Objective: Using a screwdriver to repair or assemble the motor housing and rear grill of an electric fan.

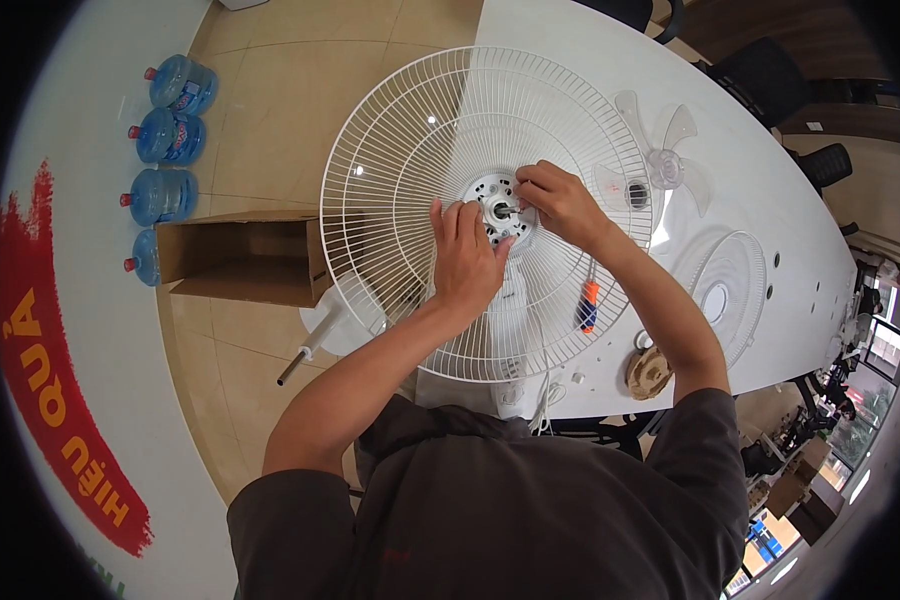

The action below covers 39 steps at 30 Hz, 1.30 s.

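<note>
A large white wire fan grille (390, 150) lies below me, with a metal shaft (506, 211) poking through its white central hub (490, 185). My left hand (462, 258) grips the hub's left and lower edge with curled fingers and thumb. The fingers of my right hand (560, 205) are pinched at the hub's right side beside the shaft; whatever they hold is hidden. An orange and dark-blue screwdriver (590, 305) shows through the grille on the right.
A white table (730, 180) bears a clear fan blade (667, 160), another grille (730, 275) and a brown object (647, 373). Left are a white stand part (330, 310), open cardboard box (240, 260), several water bottles (170, 195) on the floor. Black chairs (765, 80) line the table's far side.
</note>
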Tool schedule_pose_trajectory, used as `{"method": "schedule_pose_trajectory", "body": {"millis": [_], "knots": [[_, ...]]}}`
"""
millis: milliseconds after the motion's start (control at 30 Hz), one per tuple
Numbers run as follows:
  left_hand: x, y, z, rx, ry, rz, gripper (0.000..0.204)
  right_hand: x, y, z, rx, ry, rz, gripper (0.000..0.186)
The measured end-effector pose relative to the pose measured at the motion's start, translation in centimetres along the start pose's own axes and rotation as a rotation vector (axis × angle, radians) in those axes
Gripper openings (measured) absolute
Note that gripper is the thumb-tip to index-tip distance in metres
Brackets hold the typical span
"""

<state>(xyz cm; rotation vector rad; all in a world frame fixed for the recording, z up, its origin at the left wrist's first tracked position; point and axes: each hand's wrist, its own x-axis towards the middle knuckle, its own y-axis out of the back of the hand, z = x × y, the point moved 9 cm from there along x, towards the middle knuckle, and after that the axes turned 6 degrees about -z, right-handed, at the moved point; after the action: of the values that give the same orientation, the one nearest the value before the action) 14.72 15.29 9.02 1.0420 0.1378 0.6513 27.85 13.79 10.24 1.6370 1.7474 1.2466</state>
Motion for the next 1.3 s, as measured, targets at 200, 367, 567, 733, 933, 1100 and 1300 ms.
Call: {"method": "schedule_pose_trajectory", "body": {"millis": [200,367,567,733,933,1100,1300], "knots": [[0.0,-0.1,0.3,-0.001,-0.017,0.024,0.057,0.1,0.2,0.2,-0.031,-0.024,-0.035,0.029],[-0.1,-0.1,0.2,0.002,-0.014,0.024,0.057,0.4,-0.2,0.1,-0.046,-0.016,-0.074,0.024],[-0.3,-0.2,0.3,0.025,-0.006,0.019,0.060,0.6,-0.5,0.2,-0.046,-0.011,-0.114,0.026],[-0.4,0.1,0.3,0.022,-0.033,0.052,0.056,0.7,-0.5,0.0,-0.098,0.031,-0.121,0.026],[0.2,0.8,-0.5,-0.066,0.007,0.053,0.058,0.7,-0.1,1.2,0.138,-0.147,-0.117,0.019],[0.0,1.0,-1.4,-0.167,0.060,0.041,0.058,-2.0,1.4,1.8,0.326,-0.412,0.158,0.023],[0.3,1.2,-2.0,-0.246,0.144,-0.015,0.063,-1.6,1.2,2.6,0.367,-0.433,0.113,0.022]]}}
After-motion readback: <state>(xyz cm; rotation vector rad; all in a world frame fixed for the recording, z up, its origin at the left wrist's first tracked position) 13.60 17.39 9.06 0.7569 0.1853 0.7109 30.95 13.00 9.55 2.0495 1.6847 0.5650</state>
